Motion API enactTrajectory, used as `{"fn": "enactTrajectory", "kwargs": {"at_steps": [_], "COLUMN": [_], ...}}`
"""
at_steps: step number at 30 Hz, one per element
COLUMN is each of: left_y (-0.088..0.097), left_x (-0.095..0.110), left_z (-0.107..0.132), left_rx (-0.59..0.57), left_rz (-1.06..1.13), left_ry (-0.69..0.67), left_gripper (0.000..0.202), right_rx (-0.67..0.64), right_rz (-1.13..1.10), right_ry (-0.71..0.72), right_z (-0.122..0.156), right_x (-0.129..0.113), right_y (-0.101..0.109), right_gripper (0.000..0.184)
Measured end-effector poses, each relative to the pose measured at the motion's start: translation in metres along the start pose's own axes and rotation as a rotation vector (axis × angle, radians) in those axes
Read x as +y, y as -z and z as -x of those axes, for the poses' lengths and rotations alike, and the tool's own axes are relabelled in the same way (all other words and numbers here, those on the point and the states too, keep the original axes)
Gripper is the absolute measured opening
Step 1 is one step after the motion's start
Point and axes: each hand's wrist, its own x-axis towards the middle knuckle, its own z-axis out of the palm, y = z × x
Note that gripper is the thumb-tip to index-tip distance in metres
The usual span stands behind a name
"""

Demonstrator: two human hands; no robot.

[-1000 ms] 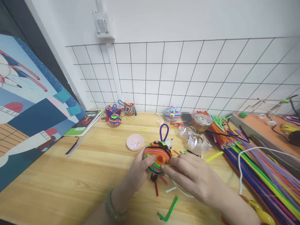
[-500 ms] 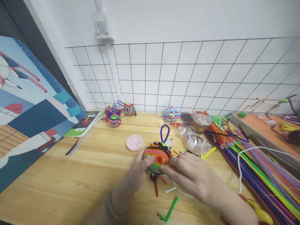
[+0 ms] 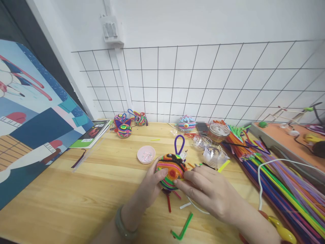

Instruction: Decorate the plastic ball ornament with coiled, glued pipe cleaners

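Note:
A ball wrapped in striped, many-coloured pipe cleaners (image 3: 170, 168) with a purple loop (image 3: 179, 143) on top rests on the wooden table (image 3: 83, 189). My left hand (image 3: 149, 186) cups its left side, thumb on the top edge. My right hand (image 3: 205, 193) presses fingertips against its lower right, beside an orange-red spiral on the front. A short red pipe cleaner piece (image 3: 168, 202) sticks out below the ball.
A pink dish (image 3: 146, 154) lies left of the ball. Clear plastic half-shells (image 3: 213, 154), a spool (image 3: 217, 132), finished balls (image 3: 124, 130) and a heap of long pipe cleaners (image 3: 279, 183) lie around. A bent green piece (image 3: 182, 230) sits near the front edge. A painted board (image 3: 33, 115) leans left.
Almost nothing has moved; both hands stay on the ball. A loose yellow-green piece right of the ball has shifted slightly towards it.

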Motion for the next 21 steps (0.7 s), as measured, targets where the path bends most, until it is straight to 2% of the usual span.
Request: {"fn": "enactTrajectory", "kwargs": {"at_steps": [5,15,21], "left_y": [-0.0007,0.0028,0.004], "left_x": [0.0001,-0.0032,-0.0051], "left_z": [-0.0002,-0.0006,-0.0003], "left_rx": [0.023,-0.001,-0.029], "left_rz": [0.014,0.014,0.019], "left_ry": [0.017,0.011,0.016], "left_gripper": [0.036,0.034,0.035], "right_rx": [-0.014,-0.011,-0.023], "right_rz": [-0.006,0.001,-0.005], "right_ry": [-0.013,-0.007,-0.013], "right_z": [0.0002,0.0007,0.0025], "right_x": [-0.0009,0.0006,0.0009], "right_y": [-0.0001,-0.0002,-0.0011], "right_gripper": [0.034,0.032,0.038]}}
